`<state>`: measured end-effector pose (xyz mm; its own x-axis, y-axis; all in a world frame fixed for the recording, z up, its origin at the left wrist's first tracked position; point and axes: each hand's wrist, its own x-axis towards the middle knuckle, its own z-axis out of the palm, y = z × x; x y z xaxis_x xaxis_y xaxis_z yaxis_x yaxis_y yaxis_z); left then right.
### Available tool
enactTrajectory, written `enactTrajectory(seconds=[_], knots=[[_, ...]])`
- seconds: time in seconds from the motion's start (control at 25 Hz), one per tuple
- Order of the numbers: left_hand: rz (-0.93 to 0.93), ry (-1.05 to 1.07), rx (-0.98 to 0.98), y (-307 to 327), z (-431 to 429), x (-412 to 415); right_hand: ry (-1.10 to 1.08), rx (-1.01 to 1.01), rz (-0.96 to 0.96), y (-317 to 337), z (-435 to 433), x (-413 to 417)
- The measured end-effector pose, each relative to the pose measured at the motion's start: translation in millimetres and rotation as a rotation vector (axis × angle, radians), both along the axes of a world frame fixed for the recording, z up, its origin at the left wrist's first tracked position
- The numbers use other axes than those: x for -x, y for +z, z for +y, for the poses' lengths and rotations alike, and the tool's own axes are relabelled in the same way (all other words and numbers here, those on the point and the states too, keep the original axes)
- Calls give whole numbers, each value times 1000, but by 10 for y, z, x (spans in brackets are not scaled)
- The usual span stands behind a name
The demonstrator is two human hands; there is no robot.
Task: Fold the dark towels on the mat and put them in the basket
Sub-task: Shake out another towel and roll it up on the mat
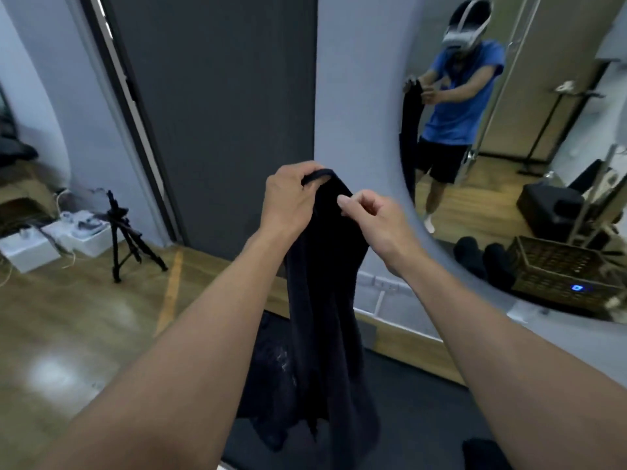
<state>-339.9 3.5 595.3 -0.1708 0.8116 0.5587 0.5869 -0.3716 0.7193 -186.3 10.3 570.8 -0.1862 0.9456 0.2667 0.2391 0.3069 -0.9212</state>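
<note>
1. Dark mat [424,418] covers the nearest floor. One dark lump [485,451] at its lower right edge may be a second towel, but the frame cuts it off.
2. One dark towel [325,300] hangs at full length in front of the person, unfolded, with its lower end over the mat.
3. Two hands meet at the towel's top. The left hand [288,201] grips the upper hem with its fingers curled over it. The right hand [376,218], just beside it, pinches the cloth a little lower between thumb and curled fingers.
4. Step in hand, as judged: the start of the fold on this towel, with nothing yet doubled over. The next move calls for the hands to part along the hem and find the corners, so the cloth spreads flat before it is halved.
5. One black tripod [118,232] stands on the wooden floor to the left, well apart from the mat.
6. One wall mirror [543,96] at the far right reflects one woven basket [556,273], with two dark rolled shapes [471,256] just beside it.
</note>
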Motion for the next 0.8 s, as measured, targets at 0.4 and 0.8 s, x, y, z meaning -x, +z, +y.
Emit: enactTrajectory(seconds=[0.4,0.8], knots=[[-76,-273,-29,1453,-646,-1165,-112,-217,-82,1600,-657,-1104],[-80,-418,-25,1832,-499,-1872,-213,-182,-168,2391,-1015,-2132]])
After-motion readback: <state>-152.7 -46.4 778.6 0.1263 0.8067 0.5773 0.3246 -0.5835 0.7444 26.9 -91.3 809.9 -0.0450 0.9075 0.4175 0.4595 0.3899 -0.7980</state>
